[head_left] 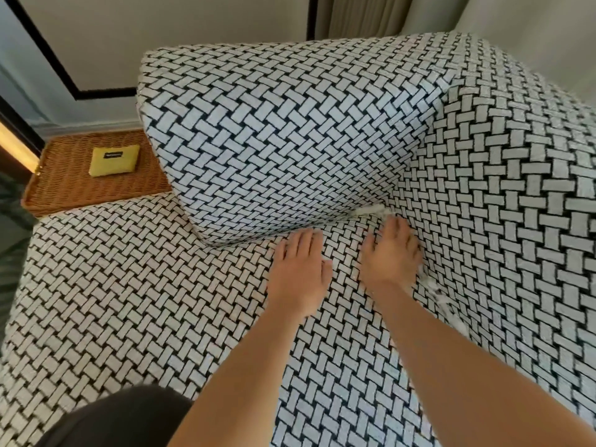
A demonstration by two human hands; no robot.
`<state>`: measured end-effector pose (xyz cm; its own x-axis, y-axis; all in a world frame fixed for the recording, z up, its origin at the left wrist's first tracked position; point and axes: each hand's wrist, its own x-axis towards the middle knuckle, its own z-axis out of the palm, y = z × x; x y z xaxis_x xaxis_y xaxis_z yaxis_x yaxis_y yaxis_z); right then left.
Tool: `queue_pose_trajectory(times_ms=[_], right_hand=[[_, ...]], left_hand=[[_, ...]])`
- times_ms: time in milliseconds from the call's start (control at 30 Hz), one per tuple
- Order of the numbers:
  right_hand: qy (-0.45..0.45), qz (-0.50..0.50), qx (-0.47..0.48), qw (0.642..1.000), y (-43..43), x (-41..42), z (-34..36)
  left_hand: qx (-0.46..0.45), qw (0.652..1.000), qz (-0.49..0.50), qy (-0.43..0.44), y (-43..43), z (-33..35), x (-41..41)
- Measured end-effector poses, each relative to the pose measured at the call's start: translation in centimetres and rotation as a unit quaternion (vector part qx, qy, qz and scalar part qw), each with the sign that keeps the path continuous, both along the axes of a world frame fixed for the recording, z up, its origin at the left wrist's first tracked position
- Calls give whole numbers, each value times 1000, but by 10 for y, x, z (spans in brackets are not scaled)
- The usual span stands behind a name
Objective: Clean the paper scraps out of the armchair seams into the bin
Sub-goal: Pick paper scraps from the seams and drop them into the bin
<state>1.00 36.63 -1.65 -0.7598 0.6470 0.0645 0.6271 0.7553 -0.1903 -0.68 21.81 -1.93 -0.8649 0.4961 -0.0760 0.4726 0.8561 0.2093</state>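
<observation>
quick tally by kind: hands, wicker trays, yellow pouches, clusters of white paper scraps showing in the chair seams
hands: 2, left hand and right hand
wicker tray: 1
yellow pouch: 1
paper scrap clusters: 2, back corner cluster and side seam cluster
total: 6

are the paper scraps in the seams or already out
In. White scraps poke from the corner seam just past the right hand, and more line the side seam beside it.

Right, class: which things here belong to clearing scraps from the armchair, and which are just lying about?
Job: paper scraps in the seam, armchair, left hand, right hand.
Lying about: wicker tray, yellow pouch.
</observation>
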Motion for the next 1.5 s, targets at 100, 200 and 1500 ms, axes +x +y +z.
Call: queue_pose_trajectory(times_ms=[100, 200, 1500], right_hand=[[24, 13, -9, 1000, 6, -9, -1], [39, 25, -22, 999, 11, -19, 0], [84, 12, -74, 994, 18, -51, -11]], left_hand=[[2, 1000, 3, 16, 19, 1, -12], [-4, 999, 38, 19, 38, 1, -23], [-14, 946, 137, -293, 84, 5, -91]])
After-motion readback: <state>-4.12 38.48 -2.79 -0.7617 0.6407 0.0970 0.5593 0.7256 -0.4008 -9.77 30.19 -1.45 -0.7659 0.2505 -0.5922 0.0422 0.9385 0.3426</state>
